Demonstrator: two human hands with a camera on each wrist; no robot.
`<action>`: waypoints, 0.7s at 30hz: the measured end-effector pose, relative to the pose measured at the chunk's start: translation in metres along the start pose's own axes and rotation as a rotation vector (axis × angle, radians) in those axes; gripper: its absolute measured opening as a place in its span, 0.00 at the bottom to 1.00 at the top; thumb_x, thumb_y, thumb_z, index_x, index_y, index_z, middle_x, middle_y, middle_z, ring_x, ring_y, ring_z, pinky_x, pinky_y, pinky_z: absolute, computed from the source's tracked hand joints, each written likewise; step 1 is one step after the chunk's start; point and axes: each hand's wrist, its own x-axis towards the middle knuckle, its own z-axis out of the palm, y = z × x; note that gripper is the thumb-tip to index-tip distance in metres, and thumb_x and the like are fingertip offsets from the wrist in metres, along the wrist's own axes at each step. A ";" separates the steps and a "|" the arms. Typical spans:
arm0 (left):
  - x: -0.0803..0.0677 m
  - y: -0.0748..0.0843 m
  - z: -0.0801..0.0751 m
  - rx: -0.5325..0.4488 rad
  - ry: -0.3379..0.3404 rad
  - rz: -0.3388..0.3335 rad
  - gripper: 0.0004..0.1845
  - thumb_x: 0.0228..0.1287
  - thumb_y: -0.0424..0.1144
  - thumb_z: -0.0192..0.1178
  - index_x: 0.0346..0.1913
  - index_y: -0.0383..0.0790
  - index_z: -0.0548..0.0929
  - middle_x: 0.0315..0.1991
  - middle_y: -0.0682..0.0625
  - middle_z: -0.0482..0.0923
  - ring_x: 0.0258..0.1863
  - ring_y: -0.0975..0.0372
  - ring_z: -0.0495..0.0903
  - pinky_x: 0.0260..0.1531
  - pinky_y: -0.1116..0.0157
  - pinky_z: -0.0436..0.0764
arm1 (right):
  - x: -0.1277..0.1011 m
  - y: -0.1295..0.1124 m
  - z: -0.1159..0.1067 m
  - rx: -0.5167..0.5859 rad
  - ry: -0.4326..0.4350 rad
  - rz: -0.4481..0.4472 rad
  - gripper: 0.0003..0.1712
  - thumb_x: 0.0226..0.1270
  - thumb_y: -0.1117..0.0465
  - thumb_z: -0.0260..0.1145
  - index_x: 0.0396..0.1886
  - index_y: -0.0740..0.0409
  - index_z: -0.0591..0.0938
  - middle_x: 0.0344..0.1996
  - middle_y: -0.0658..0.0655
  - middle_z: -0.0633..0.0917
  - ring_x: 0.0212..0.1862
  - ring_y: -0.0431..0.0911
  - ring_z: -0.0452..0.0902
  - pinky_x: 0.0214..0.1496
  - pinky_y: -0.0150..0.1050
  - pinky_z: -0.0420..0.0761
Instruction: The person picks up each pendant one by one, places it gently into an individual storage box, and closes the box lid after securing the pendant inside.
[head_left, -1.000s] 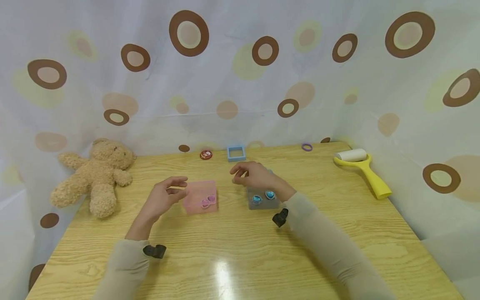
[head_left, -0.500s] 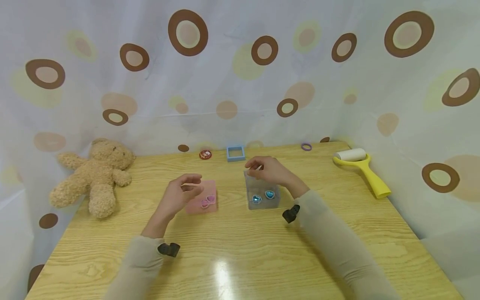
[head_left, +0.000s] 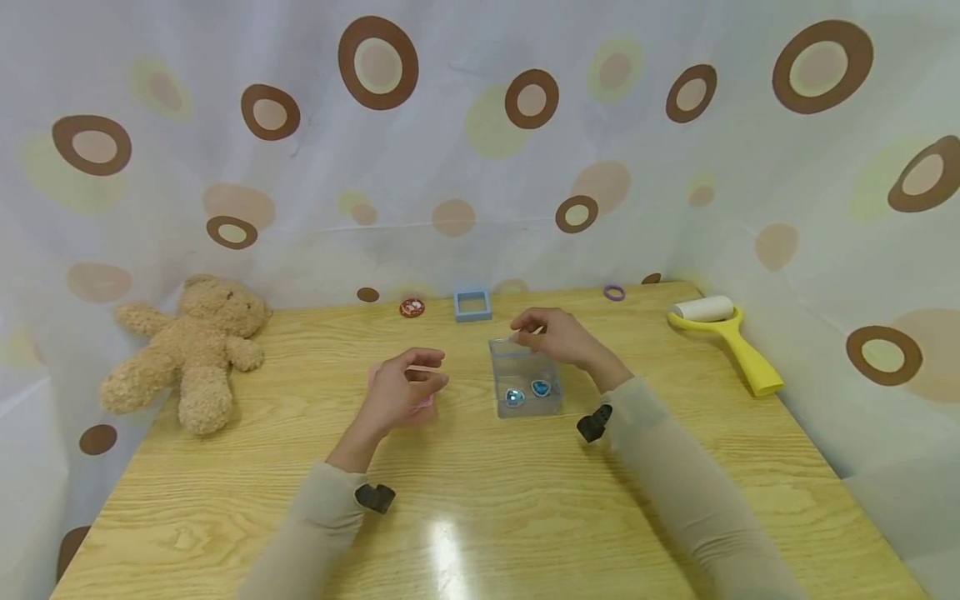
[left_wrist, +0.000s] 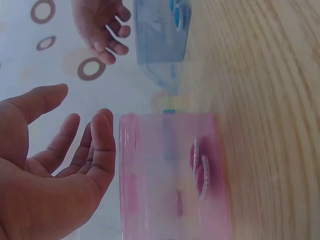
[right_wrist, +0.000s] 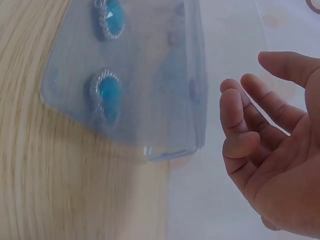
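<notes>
My left hand hovers over the clear pink box, thumb and fingers loosely bent around nothing. Inside that box lie two pink gems with pale beaded edges, mostly hidden by the hand in the head view. At the far end of the clear blue-grey box is my right hand, its fingers loosely curled. In the right wrist view a gap shows between these fingers and the box wall, and they hold nothing. Two teardrop-shaped blue gems, a left one and a right one, lie in this box.
Along the back of the wooden table are a red patterned disc, a light blue square frame and a purple ring. A teddy bear leans at the left; a yellow-handled lint roller lies at the right.
My left hand has moved right, from beside the pink box to over it. My right hand has shifted right and slightly back, uncovering more of the blue-grey box. Both boxes stay put.
</notes>
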 end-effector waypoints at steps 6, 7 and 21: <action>0.003 0.001 0.015 0.040 -0.019 -0.005 0.20 0.66 0.41 0.67 0.60 0.48 0.81 0.59 0.43 0.79 0.53 0.54 0.82 0.46 0.60 0.84 | -0.001 0.013 -0.006 -0.021 0.026 0.019 0.17 0.75 0.54 0.61 0.56 0.56 0.82 0.50 0.59 0.83 0.48 0.57 0.82 0.50 0.47 0.84; 0.003 0.001 0.017 0.045 -0.022 -0.002 0.20 0.66 0.40 0.67 0.60 0.48 0.81 0.59 0.42 0.79 0.52 0.55 0.83 0.45 0.62 0.84 | -0.001 0.016 -0.007 -0.019 0.029 0.029 0.17 0.75 0.54 0.61 0.56 0.56 0.83 0.51 0.59 0.83 0.48 0.57 0.82 0.50 0.47 0.84; 0.010 0.004 0.042 0.116 -0.052 0.046 0.19 0.65 0.40 0.68 0.58 0.44 0.82 0.57 0.42 0.81 0.49 0.56 0.85 0.40 0.63 0.84 | -0.003 0.036 -0.015 0.026 0.035 0.106 0.21 0.76 0.53 0.61 0.59 0.61 0.80 0.52 0.61 0.82 0.49 0.55 0.81 0.55 0.55 0.82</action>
